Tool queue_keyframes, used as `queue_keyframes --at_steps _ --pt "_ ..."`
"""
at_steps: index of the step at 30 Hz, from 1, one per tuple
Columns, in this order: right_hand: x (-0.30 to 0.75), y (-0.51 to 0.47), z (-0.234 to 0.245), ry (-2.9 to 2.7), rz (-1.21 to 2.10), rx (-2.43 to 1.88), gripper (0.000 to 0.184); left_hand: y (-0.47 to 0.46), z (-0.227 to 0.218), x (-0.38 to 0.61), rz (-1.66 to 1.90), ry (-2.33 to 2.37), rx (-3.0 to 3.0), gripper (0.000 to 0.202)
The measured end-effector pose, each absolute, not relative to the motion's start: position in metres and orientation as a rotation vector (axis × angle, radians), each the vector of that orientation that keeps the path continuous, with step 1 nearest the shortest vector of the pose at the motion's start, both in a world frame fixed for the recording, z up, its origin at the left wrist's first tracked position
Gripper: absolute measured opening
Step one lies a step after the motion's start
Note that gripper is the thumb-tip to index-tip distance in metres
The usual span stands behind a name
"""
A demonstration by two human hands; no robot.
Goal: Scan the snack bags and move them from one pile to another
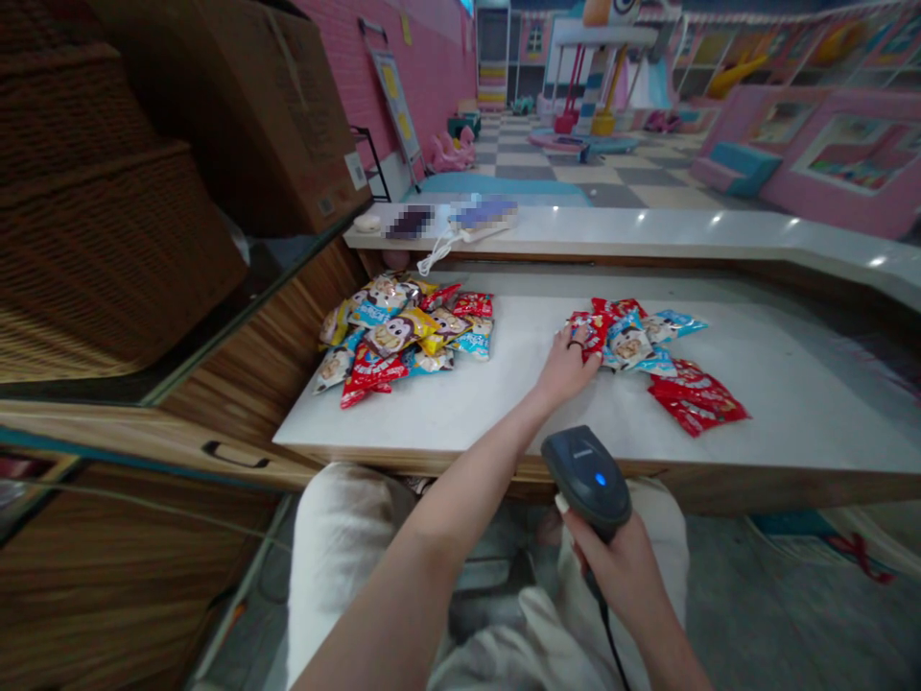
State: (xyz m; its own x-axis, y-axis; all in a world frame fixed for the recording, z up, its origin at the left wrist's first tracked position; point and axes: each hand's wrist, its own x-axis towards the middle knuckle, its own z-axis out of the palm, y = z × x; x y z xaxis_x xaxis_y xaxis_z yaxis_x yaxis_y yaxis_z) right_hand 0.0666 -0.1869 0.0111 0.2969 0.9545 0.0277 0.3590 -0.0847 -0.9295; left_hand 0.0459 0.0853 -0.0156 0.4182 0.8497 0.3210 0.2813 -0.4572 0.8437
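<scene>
My left hand [570, 365], a dark ring on one finger, reaches across the white counter and has its fingers closed on a red snack bag [594, 331]. Beside that bag lie blue snack bags [627, 343] and, nearer the edge, another red bag [697, 397]. In my right hand [620, 566] is a dark barcode scanner [584, 475] with a lit blue light, held above my lap with its head tilted toward the counter. A cable runs down from its handle. A mixed pile of yellow, blue and red snack bags [399, 331] lies on the left.
A raised white ledge [633, 226] runs behind the counter [532, 403], carrying blurred phone-like devices and a white cable [436, 254]. A cardboard box [288, 115] and wicker baskets [107, 221] stand at the left. Beyond is a play area.
</scene>
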Motion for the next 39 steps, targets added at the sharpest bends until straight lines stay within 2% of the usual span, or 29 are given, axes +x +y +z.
queue_keyframes --at_steps 6,11,14,18,25,29,33,36,39 --pt "0.059 -0.183 0.025 -1.253 0.914 -1.57 0.047 0.069 0.009 -0.063 1.16 1.113 2.074 0.06" --pt "0.047 -0.182 0.033 -1.283 0.915 -1.563 0.052 0.068 0.032 -0.176 1.261 1.598 2.087 0.06" --pt "0.04 -0.183 0.034 -1.3 0.915 -1.562 0.053 0.074 0.039 -0.222 1.11 1.867 2.092 0.063" --pt "0.036 -0.184 0.033 -1.322 0.931 -1.541 0.049 0.085 0.041 -0.248 0.861 1.954 2.08 0.061" --pt "0.037 -0.188 0.028 -1.318 0.995 -1.556 0.047 0.085 0.048 -0.255 0.908 1.892 2.047 0.045" --pt "0.034 -0.189 0.029 -1.319 1.001 -1.546 0.046 0.073 0.061 -0.254 1.209 1.717 1.794 0.041" --pt "0.03 -0.188 0.032 -1.33 0.976 -1.521 0.043 0.052 0.066 -0.24 1.556 1.233 1.366 0.035" --pt "0.028 -0.188 0.029 -1.329 0.992 -1.525 0.042 0.031 0.052 -0.222 1.497 0.966 0.916 0.033" --pt "0.025 -0.188 0.021 -1.32 0.946 -1.544 0.04 0.011 0.031 -0.202 1.358 0.907 0.602 0.035"
